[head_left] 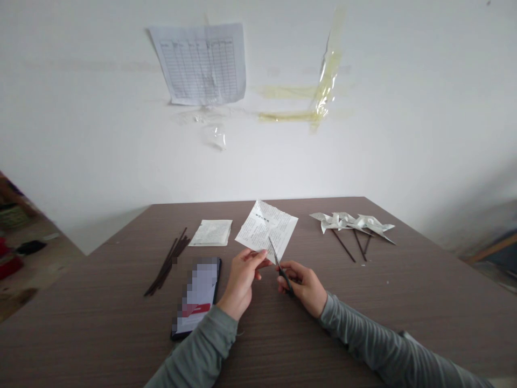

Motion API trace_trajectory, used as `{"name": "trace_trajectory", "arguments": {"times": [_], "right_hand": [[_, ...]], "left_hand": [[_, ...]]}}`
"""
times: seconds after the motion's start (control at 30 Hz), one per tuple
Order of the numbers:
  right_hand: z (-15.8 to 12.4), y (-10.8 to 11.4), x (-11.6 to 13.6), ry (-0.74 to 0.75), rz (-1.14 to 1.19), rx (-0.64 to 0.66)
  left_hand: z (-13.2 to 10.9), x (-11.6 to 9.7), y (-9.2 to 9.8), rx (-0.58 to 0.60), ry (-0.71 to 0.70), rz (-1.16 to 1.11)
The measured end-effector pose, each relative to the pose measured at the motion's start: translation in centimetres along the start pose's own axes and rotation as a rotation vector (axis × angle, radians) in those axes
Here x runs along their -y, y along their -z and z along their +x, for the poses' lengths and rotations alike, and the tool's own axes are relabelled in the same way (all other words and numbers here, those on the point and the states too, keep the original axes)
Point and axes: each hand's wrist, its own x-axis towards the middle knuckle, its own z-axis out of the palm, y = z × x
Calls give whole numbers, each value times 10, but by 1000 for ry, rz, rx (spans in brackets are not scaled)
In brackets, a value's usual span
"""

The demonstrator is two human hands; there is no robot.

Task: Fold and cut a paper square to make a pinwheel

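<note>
My left hand (242, 277) pinches the near corner of a square of printed paper (266, 226), holding it tilted up above the brown table (100, 323). My right hand (305, 285) grips a small pair of scissors (280, 267). The blades point up into the paper's lower edge. To the left lies a small stack of cut paper squares (212, 233) and a bundle of thin dark sticks (167, 263). At the right lie several finished paper pinwheels (355, 223) on sticks.
A phone (197, 296) with a lit screen lies by my left forearm. A printed sheet (202, 63) and peeling yellowed tape (323, 91) hang on the white wall behind the table. Clutter sits on the floor at far left.
</note>
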Motion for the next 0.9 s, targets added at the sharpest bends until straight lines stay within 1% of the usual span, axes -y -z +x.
{"name": "trace_trajectory", "arguments": {"times": [0.23, 0.47, 0.73, 0.9], "right_hand": [[1, 0, -1, -13, -13, 2], [0, 1, -1, 5, -20, -14], [6, 1, -14, 33, 49, 5], [5, 3, -18, 46, 60, 17]], "left_hand": [[1, 2, 2, 12, -10, -15], [1, 2, 1, 5, -10, -23], [1, 2, 2, 11, -12, -25], [3, 3, 5, -10, -57, -31]]}}
